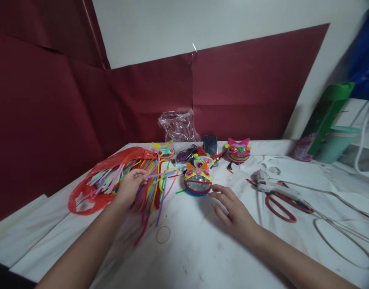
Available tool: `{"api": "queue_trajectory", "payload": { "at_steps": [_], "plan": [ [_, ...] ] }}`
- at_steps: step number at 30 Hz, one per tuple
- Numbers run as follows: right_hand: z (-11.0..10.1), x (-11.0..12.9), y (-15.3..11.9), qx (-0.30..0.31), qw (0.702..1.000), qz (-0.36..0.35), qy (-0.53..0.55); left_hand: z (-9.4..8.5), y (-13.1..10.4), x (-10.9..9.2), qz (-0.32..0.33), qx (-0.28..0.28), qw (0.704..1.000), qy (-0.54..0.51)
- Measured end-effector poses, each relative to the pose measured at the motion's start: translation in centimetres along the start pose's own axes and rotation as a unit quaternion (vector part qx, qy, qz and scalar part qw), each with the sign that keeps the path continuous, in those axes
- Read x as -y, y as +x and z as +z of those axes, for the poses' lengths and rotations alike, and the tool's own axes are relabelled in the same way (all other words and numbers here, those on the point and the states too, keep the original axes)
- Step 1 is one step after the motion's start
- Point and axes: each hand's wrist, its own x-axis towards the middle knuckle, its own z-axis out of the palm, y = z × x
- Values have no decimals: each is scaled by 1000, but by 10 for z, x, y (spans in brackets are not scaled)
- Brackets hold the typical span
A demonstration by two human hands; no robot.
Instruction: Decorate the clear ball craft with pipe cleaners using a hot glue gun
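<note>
My left hand is closed in a pinch on a purple pipe cleaner that sticks out to the right from its fingertips. Beneath and around it spreads a bundle of colourful pipe cleaners, partly in a red plastic bag. A lion-head craft with orange ears, pink eyes and a clear round middle stands on the table. Beside its blue lower right edge is my right hand, fingers apart and holding nothing; whether a fingertip touches the craft I cannot tell.
Further lion heads stand behind: a pink one and a yellow-eared one. A phone and clear plastic wrap lie at the back. On the right are a glue gun, its cable and orange-handled scissors. A rubber band lies in front.
</note>
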Motion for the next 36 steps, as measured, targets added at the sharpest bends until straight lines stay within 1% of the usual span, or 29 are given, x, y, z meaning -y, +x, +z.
{"api": "queue_trajectory", "payload": {
  "at_steps": [3, 6, 10, 14, 17, 19, 20, 22, 24, 26, 27, 29, 33, 35, 36],
  "plan": [
    [-1, 3, 0, 8, 1000, -3, 12, -14, 0, 0, -35, -43, 997, -53],
    [-2, 6, 1, 15, 1000, -1, 24, -21, -4, 2, -58, -63, 993, -86],
    [-1, 7, -1, 27, 999, 1, 29, -20, -11, 6, -75, -60, 989, -113],
    [0, 7, -2, 38, 998, 4, 48, -13, -15, 6, -84, -41, 988, -126],
    [0, 13, 1, 42, 994, 33, 90, 1, -26, -5, -84, -14, 988, -130],
    [0, 21, 4, 60, 985, 86, 135, 17, -43, -17, -83, 22, 989, -123],
    [0, 26, 6, 74, 976, 119, 164, 26, -53, -24, -80, 48, 989, -116],
    [3, 35, 8, 96, 950, 178, 238, 47, -76, -38, -61, 152, 985, -53],
    [5, 43, 8, 97, 927, 194, 306, 66, -96, -48, -7, 207, 978, 2],
    [6, 48, 8, 75, 920, 191, 334, 82, -110, -53, 52, 238, 969, 37],
    [5, 50, 8, 60, 922, 185, 335, 88, -114, -54, 66, 242, 967, 37],
    [0, 51, 8, 40, 932, 165, 320, 96, -115, -53, 75, 250, 965, 36],
    [-8, 46, 10, 38, 951, 108, 288, 98, -105, -51, 72, 285, 953, 81],
    [-9, 42, 11, 30, 947, 117, 297, 98, -101, -49, 37, 280, 958, 50],
    [-8, 40, 12, 23, 940, 139, 311, 99, -99, -47, 11, 266, 964, 5]
  ]
}}
